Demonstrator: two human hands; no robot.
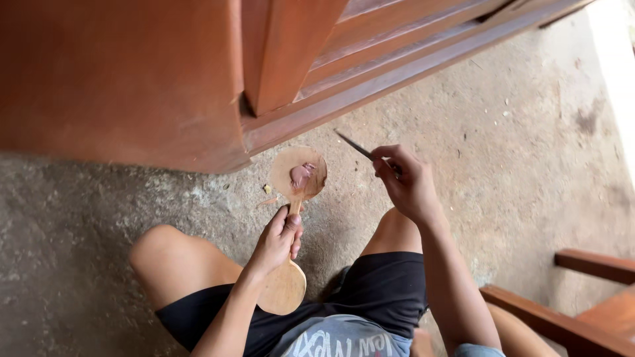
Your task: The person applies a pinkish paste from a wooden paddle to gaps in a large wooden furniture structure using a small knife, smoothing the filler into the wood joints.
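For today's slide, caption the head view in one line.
Left hand grips a wooden paddle; right hand holds a thin blade.

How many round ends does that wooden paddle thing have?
2. One round end, carrying a pinkish lump, points toward the reddish wooden furniture. The other round end sits near the person's lap, below the left hand gripping the neck. The right hand holds a thin blade.

Pale tan double-ended wooden paddle (297, 173) with pinkish-brown putty blob (302, 174) at 12 o'clock, dark thin metal blade (352, 146) at 2 o'clock, reddish-brown wooden door frame (126, 79), mottled grey concrete floor (529, 132), black cloth shorts (383, 291).
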